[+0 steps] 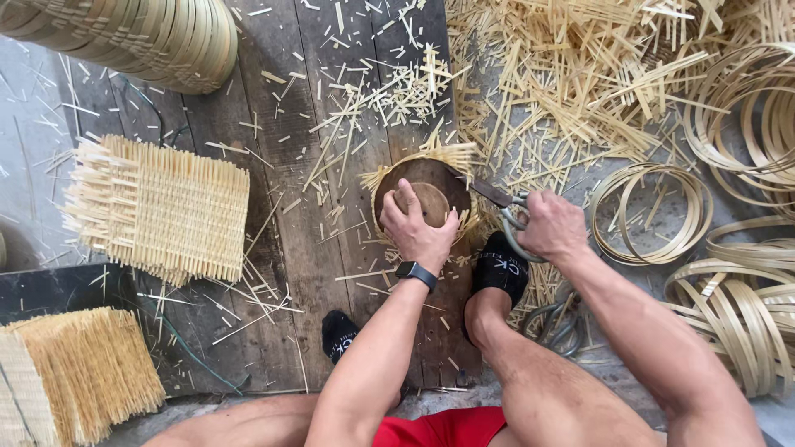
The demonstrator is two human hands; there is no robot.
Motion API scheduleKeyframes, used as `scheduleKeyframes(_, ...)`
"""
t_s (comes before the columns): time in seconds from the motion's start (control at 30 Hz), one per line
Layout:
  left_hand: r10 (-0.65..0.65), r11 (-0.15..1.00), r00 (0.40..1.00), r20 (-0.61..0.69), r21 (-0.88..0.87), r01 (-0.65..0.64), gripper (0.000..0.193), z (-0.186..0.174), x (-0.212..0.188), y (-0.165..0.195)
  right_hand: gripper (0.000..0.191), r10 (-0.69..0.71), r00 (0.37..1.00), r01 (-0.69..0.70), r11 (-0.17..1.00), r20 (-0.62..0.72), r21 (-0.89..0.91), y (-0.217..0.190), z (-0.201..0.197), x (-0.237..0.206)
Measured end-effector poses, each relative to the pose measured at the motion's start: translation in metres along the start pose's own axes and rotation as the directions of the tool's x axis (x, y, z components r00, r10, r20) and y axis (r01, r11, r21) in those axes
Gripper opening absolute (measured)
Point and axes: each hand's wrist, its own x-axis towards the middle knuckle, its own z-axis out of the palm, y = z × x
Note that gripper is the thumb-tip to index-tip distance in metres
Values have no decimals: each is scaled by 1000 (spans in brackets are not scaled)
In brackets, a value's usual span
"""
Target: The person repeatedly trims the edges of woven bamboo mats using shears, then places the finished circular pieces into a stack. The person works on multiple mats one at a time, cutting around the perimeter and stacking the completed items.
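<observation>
My left hand (416, 228) presses down on a round brown wooden mould (422, 186) that sits over a woven bamboo mat, whose strip ends (451, 155) stick out around the rim. A black watch is on that wrist. My right hand (553, 225) grips a pair of metal scissors (507, 207), blades pointing at the mould's right edge. My foot in a black sock (502, 266) rests just below the scissors.
Stacks of woven bamboo mats (161, 207) lie at left, more (79, 372) at bottom left. Stacked baskets (157, 37) stand at top left. Bamboo hoops (654, 211) and coils (745, 323) lie at right. Cut strips (580, 74) litter the wooden boards. Another pair of scissors (559, 324) lies by my knee.
</observation>
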Motion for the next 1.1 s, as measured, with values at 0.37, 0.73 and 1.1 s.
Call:
scheduleKeyframes(0.37, 225, 974, 960, 169, -48, -220, 104, -10, 13, -17, 47, -123, 971, 99, 987, -205, -123, 14, 12, 21)
scheduleKeyframes(0.73, 363, 918, 847, 389, 3, -395, 110, -36, 32, -20, 23, -225, 962, 170, 938, -156, -301, 16, 11, 54)
scheduleKeyframes(1.1, 332, 936, 858, 393, -28, -350, 101, -33, 31, -21, 47, -320, 851, 208, 933, -416, -293, -2, 2, 50)
